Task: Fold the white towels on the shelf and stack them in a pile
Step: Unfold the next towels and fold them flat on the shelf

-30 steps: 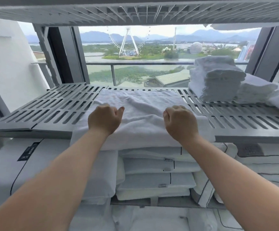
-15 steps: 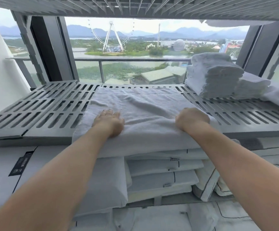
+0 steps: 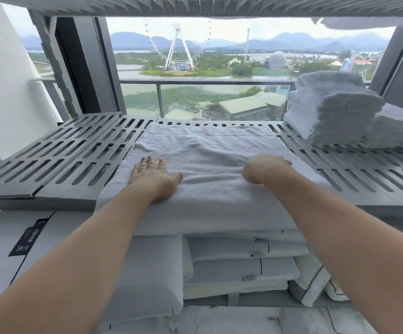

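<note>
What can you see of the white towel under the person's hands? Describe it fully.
The white towel is terry-like cloth, apparently folded, with a woven band near its far edge and soft wrinkles. It lies flat on the grey slotted shelf, its near edge overhanging the front. The left hand presses flat on it; the right hand rests on it too, fingers unclear.

Slatted grey shelf (image 3: 75, 150), spread towel (image 3: 207, 150), folded pile (image 3: 328, 109)

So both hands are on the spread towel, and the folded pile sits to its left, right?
Not quite. The head view shows the folded pile sitting to the right of the spread towel, at the far right end of the shelf. Both the left hand and the right hand are on the towel.
</note>
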